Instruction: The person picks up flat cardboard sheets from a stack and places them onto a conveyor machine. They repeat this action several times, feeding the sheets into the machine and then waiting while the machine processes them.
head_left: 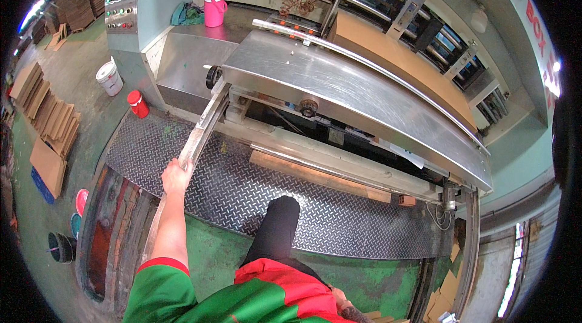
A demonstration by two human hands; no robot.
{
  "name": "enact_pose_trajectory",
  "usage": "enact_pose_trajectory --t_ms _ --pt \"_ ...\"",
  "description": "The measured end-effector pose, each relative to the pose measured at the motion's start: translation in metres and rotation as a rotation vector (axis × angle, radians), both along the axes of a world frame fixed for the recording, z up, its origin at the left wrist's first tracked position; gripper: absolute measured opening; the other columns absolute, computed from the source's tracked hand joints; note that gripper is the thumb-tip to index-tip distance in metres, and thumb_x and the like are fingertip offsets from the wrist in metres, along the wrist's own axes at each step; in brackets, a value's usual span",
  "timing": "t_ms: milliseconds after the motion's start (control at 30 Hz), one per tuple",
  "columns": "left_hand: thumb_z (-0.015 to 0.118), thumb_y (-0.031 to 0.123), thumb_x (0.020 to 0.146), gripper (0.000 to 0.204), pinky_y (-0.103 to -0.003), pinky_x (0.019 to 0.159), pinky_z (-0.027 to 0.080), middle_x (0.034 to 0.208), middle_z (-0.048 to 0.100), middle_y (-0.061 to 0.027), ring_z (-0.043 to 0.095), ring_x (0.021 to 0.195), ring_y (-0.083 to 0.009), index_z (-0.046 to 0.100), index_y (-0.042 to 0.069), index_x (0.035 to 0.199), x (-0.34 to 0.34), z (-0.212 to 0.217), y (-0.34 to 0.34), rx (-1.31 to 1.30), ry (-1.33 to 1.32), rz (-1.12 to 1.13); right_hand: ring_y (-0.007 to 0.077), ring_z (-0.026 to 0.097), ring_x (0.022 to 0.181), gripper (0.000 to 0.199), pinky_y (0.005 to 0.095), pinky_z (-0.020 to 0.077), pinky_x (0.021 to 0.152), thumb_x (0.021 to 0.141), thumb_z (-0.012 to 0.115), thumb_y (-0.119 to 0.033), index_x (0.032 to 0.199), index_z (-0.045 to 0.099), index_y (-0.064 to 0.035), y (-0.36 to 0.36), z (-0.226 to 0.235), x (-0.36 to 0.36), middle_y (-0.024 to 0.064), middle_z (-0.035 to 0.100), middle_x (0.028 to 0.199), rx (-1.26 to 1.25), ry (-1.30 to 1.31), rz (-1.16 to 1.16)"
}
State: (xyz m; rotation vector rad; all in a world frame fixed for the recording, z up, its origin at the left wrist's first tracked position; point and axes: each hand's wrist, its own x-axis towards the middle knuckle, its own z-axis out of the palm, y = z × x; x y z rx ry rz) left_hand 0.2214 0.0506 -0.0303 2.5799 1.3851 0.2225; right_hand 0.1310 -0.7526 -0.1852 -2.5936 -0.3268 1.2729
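Observation:
My left hand (pixel 176 177) is closed round a long metal rail (pixel 209 118) that slopes down from the left end of the machine's steel table (pixel 339 86). Its arm reaches forward, nearly straight. Low in the picture, my right hand (pixel 338 296) is partly in sight beside my hip and the black trousers; its fingers are mostly hidden. One leg (pixel 276 226) in black trousers is over the diamond-plate step (pixel 212 189). Black knobs, one of them at the front edge (pixel 308 108), stick out from the table. Behind it, brown cardboard sheets (pixel 400 62) lie in the machine.
A control panel (pixel 122 1) with buttons stands at the left, near a pink jug (pixel 214 9) and a green cloth (pixel 188 13). A red jug (pixel 138 104), a white bucket (pixel 109 78) and stacked cardboard (pixel 45 111) are on the green floor. Another rail (pixel 470 244) runs along the right.

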Motion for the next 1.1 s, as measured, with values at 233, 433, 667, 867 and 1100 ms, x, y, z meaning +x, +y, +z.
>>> enact_pose_trajectory --t_ms 233,433,667,867,1100 --pt "0.058 0.065 0.103 0.070 -0.055 0.095 0.061 0.114 0.077 -0.0277 0.078 0.103 -0.0452 0.071 -0.003 0.115 0.000 0.002 -0.002 0.020 -0.009 0.004 0.0523 0.072 0.115 0.087 0.0573 0.0590 0.096 0.097 0.065 -0.057 0.163 0.048 -0.0035 0.005 0.008 0.001 0.0336 0.076 0.120 -0.013 0.004 -0.026" --pt "0.058 0.066 0.102 0.072 -0.055 0.097 0.061 0.117 0.077 -0.0275 0.077 0.106 -0.0445 0.071 -0.002 0.118 0.000 0.001 0.000 0.001 0.004 0.004 0.0509 0.072 0.117 0.092 0.0561 0.0588 0.097 0.096 0.066 -0.062 0.164 0.047 -0.0026 0.002 0.002 0.001 0.0340 0.075 0.124 0.008 0.028 -0.032" --pt "0.058 0.067 0.102 0.071 -0.054 0.096 0.061 0.115 0.077 -0.0268 0.077 0.105 -0.0439 0.070 -0.001 0.117 0.000 -0.003 0.000 0.020 0.014 0.010 0.0501 0.071 0.121 0.097 0.0549 0.0583 0.101 0.096 0.066 -0.063 0.167 0.044 -0.0022 -0.002 -0.005 0.000 0.0340 0.074 0.128 -0.078 0.050 -0.014" --pt "0.057 0.067 0.103 0.071 -0.055 0.095 0.061 0.114 0.077 -0.0263 0.078 0.103 -0.0441 0.070 -0.001 0.115 0.000 -0.002 0.000 0.028 0.019 0.009 0.0504 0.069 0.125 0.099 0.0550 0.0577 0.103 0.095 0.066 -0.065 0.169 0.042 -0.0031 0.004 0.003 0.004 0.0348 0.072 0.134 -0.104 0.095 -0.071" --pt "0.057 0.066 0.102 0.071 -0.056 0.099 0.060 0.120 0.077 -0.0270 0.076 0.109 -0.0464 0.071 0.000 0.124 0.000 0.001 0.000 -0.018 -0.006 0.012 0.0499 0.069 0.126 0.096 0.0548 0.0575 0.104 0.096 0.066 -0.063 0.168 0.043 -0.0049 0.002 0.000 0.002 0.0337 0.072 0.136 -0.046 0.043 -0.010"
